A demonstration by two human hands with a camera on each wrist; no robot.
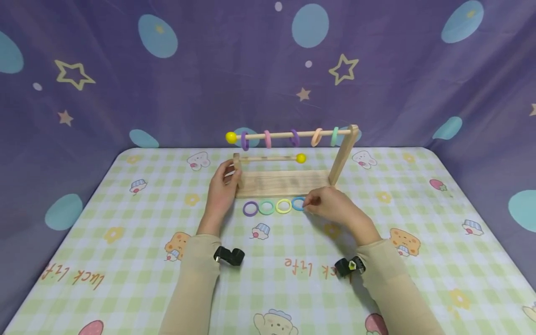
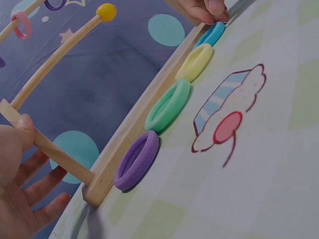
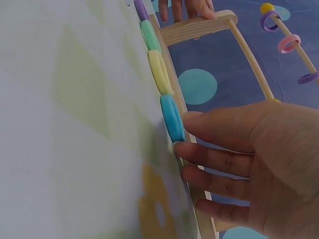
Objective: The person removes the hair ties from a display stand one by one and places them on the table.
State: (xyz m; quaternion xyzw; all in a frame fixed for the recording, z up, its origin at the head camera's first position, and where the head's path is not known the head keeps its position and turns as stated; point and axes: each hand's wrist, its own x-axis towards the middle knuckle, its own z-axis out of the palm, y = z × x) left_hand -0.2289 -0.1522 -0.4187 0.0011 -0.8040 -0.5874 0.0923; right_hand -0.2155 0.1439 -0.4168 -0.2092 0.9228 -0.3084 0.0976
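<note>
My left hand grips the short post of a wooden rack, thumb on one side and fingers behind it. Low on the table, my right hand has its thumb and index fingertips at the right edge of a blue hair tie. Its fingers are fairly straight in the right wrist view, with a gap between thumb and index. Left of the blue one, a yellow hair tie, a green hair tie and a purple hair tie lie flat in a row along the rack's base.
Several hair ties, among them a pink hair tie, hang on the upper rod, held by a tall post at the right. A lower rod ends in a yellow ball. A patterned curtain stands behind the checked tablecloth.
</note>
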